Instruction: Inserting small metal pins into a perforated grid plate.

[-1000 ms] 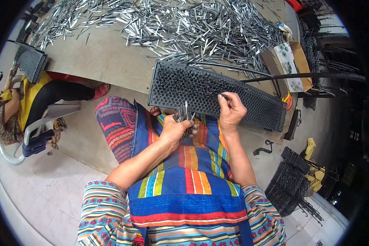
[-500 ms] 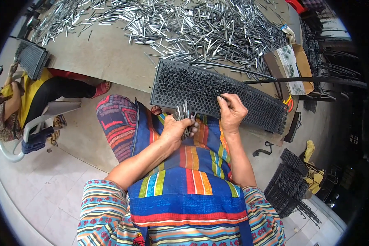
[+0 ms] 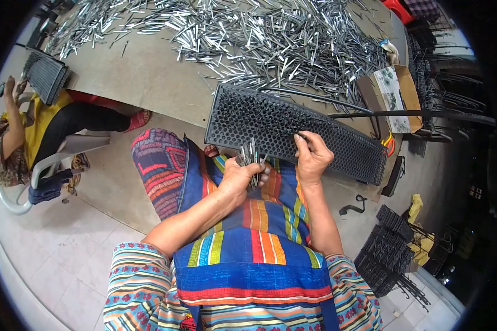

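Observation:
My left hand (image 3: 236,179) is closed around a bundle of thin metal strips (image 3: 249,150), their ends fanning up past my thumb. The bundle sits just in front of the near edge of a long black rack (image 3: 232,118) full of round holes, which slants along the table edge above my lap. At the middle of that rack, the thumb and fingers of my right hand (image 3: 315,160) are pinched together against the holes. Whatever lies between those fingertips is too small to make out. Beyond the rack spreads a heap of loose metal strips (image 3: 292,44).
Black rods (image 3: 414,115) jut over the rack's far side near an open cardboard box (image 3: 406,96). Black racks (image 3: 382,256) stand on the floor at lower right. At left, another person (image 3: 25,132) sits on a chair by a similar rack (image 3: 45,77).
My right hand has dipped slightly toward me, still pinched at the rack. The left hand keeps its bundle. The person at left has raised a hand.

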The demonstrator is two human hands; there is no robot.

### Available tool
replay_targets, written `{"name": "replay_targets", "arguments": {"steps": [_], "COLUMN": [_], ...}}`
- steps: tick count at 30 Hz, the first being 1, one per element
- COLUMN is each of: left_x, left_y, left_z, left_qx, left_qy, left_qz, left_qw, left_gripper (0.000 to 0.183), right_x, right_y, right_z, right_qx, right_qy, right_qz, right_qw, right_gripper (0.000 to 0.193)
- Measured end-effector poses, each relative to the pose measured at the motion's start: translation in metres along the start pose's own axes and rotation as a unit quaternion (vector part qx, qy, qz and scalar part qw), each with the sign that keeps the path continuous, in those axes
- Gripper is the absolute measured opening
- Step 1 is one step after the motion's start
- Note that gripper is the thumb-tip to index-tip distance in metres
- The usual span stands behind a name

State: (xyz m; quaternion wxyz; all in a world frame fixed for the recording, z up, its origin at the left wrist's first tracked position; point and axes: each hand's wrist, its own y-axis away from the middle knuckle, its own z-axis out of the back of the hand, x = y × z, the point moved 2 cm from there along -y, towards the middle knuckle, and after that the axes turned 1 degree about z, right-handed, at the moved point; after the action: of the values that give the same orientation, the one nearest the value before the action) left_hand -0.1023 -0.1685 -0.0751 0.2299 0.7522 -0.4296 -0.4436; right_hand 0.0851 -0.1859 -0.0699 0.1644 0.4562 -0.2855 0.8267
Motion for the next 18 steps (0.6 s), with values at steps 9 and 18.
{"name": "replay_targets", "arguments": {"steps": [9, 18], "left_x": [-0.001, -0.002], "left_y": [0.0, 0.002], "left_z": [-0.001, -0.002], "left_qx": [-0.006, 0.001], "left_qy": [0.008, 0.018], "left_qz": [0.001, 0.004], "left_qw": [1.0, 1.0], "left_gripper": [0.007, 0.01], "right_x": [0.016, 0.015], "right_y": [-0.001, -0.006], "right_z": [-0.002, -0.002], "right_qx": [0.0, 0.053], "right_qy": [0.009, 0.057], "right_qz": [0.014, 0.0], "right_qw": [1.0, 0.997], "right_gripper": [0.012, 0.012]}}
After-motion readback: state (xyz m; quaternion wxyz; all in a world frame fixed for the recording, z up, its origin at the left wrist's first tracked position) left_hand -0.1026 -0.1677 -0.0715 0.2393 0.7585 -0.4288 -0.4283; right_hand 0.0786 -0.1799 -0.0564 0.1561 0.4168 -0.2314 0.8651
